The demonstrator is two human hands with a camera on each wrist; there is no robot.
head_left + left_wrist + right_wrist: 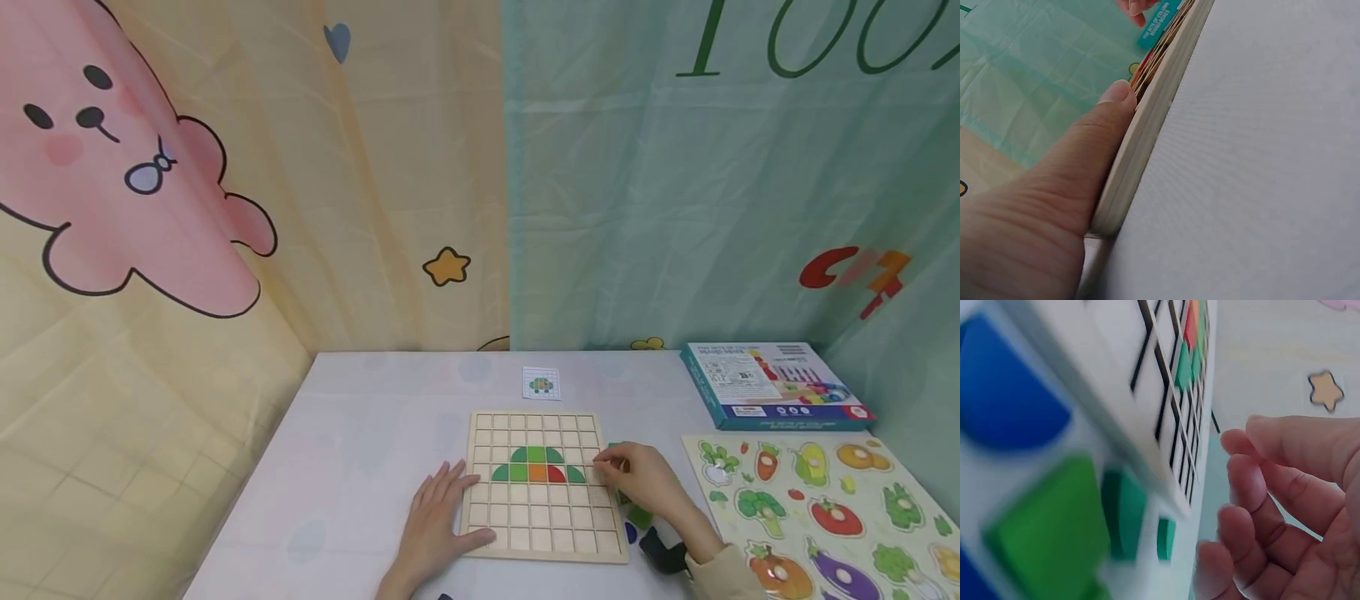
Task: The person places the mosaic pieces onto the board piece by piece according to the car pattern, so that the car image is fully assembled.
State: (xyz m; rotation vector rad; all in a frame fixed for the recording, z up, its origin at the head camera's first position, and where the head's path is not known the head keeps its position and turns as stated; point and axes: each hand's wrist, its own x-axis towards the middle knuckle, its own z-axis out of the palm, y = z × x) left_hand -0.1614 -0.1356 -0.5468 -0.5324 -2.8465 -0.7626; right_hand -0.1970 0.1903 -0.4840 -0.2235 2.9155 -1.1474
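A wooden grid board [547, 517] lies on the white table [360, 467]. Green, orange and red pieces [537, 468] form a dome shape in its middle rows. My left hand [438, 521] lies flat on the table, its thumb [1094, 144] pressed against the board's left edge [1147, 125]. My right hand [633, 475] hovers at the board's right edge with loosely curled fingers [1254, 487]; nothing shows between them. Loose green pieces [1054, 531] and a blue piece [1004, 394] lie beside the board [1166, 381].
A small pattern card [541, 383] lies behind the board. A teal box [772, 385] sits at the back right, and a vegetable peg puzzle [825, 508] lies at the right. Printed curtains hang close around the table.
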